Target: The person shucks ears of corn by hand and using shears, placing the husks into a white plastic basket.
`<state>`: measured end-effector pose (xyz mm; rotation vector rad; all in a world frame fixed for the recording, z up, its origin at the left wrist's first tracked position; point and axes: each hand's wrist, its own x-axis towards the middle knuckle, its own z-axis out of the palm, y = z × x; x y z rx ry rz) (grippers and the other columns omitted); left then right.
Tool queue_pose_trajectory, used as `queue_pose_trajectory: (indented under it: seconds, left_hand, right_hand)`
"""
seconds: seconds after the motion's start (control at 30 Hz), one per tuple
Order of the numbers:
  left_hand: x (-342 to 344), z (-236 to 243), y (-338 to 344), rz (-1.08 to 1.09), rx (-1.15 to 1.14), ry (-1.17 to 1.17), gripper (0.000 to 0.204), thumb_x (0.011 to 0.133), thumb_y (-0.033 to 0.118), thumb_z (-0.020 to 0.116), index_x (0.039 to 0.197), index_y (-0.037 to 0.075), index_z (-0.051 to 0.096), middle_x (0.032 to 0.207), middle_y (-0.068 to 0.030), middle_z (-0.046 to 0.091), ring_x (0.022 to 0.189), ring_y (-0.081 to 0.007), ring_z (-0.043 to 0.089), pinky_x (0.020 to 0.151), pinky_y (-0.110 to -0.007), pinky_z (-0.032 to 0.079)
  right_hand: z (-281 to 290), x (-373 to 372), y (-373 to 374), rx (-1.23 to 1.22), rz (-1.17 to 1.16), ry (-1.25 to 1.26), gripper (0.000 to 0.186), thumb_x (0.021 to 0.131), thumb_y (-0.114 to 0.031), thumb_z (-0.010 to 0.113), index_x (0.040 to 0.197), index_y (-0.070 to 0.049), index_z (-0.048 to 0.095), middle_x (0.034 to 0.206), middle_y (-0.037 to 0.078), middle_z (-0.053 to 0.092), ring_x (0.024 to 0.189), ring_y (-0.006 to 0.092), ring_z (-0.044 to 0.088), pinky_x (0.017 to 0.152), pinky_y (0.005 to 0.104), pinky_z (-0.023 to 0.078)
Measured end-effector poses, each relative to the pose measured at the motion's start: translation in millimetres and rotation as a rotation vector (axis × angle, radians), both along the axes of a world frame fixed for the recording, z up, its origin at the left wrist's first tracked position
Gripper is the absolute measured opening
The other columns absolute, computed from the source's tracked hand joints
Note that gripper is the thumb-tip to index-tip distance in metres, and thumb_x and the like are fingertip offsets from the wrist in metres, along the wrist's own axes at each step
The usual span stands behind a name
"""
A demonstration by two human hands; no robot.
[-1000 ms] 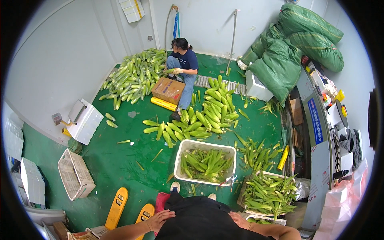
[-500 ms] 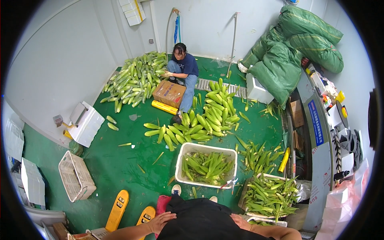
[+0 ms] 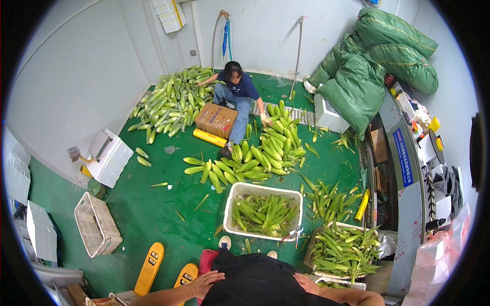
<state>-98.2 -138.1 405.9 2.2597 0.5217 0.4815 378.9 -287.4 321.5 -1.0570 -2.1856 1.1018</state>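
Observation:
My left hand (image 3: 208, 282) lies flat against the left side of my dark clothing, fingers out and holding nothing. On the other side, my right hand (image 3: 308, 283) rests the same way, its fingers partly hidden by the cloth. In front of my shoes stands a white crate (image 3: 229, 204) with loose green corn husks (image 3: 265, 215) in it. Beyond it, ears of corn in husk (image 3: 273, 148) are heaped on the floor. A seated co-worker (image 3: 236, 89) has one gloved hand at this heap and the other arm stretched toward a pile of plastic-wrapped corn (image 3: 176, 99).
A heaped husk crate (image 3: 344, 252) stands at my right. Yellow pallet-jack forks (image 3: 150, 268) and a white basket (image 3: 97, 224) are at left. A cardboard box (image 3: 216, 120) and yellow roll (image 3: 210, 137) lie by the co-worker. Green sacks (image 3: 352, 84) fill the far right corner.
The co-worker has turned, stretching one arm to the corn in husk and the other toward the wrapped pile. My hands have not moved.

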Motion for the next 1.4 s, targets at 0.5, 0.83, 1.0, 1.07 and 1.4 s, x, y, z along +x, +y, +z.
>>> queue_pose_trajectory:
  seconds: [0.5,0.83,1.0,1.07,1.4]
  left_hand:
    - [0.2,0.4,-0.3,0.004,-0.020,-0.003,0.039,0.076,0.024,0.059,0.104,-0.004,0.058,0.135,-0.0158,0.048,0.129,-0.0302,0.042,0.109,-0.045,0.032]
    - [1.1,3.6,-0.3,0.019,-0.055,-0.026,0.038,0.077,0.025,0.059,0.103,-0.003,0.057,0.133,-0.0150,0.049,0.129,-0.0298,0.043,0.109,-0.044,0.032]
    - [1.0,4.9,-0.2,0.019,-0.017,-0.025,0.034,0.077,0.022,0.059,0.100,-0.002,0.057,0.133,-0.0163,0.048,0.127,-0.0309,0.044,0.108,-0.045,0.034]
    - [2.4,3.3,0.5,0.031,-0.005,-0.078,0.031,0.076,0.021,0.060,0.097,-0.002,0.057,0.132,-0.0169,0.049,0.126,-0.0319,0.045,0.107,-0.045,0.036]
    - [0.4,6.3,-1.5,0.009,-0.029,0.018,0.030,0.077,0.018,0.056,0.098,-0.004,0.060,0.132,-0.0162,0.049,0.128,-0.0302,0.043,0.109,-0.044,0.033]
  right_hand:
    - [1.5,-2.2,-0.8,0.002,-0.011,-0.008,0.034,0.091,-0.019,0.049,0.121,-0.004,0.050,0.130,0.019,0.050,0.124,0.0350,0.045,0.106,0.0529,0.032]
    - [-7.7,-5.3,-6.5,0.039,-0.062,0.033,0.034,0.091,-0.019,0.048,0.121,-0.003,0.052,0.129,0.018,0.051,0.124,0.0336,0.046,0.107,0.0517,0.031]
    - [-2.1,-4.2,-5.2,0.025,-0.058,0.024,0.034,0.091,-0.019,0.048,0.120,-0.003,0.052,0.129,0.018,0.051,0.124,0.0339,0.046,0.107,0.0516,0.031]
    - [0.9,-5.5,-4.7,0.016,-0.072,0.020,0.034,0.090,-0.019,0.048,0.120,-0.003,0.052,0.129,0.017,0.051,0.124,0.0340,0.046,0.107,0.0516,0.031]
    - [41.7,-13.0,15.0,0.164,0.034,-0.057,0.038,0.084,-0.006,0.054,0.119,-0.001,0.041,0.128,0.021,0.045,0.121,0.0380,0.047,0.103,0.0530,0.037]
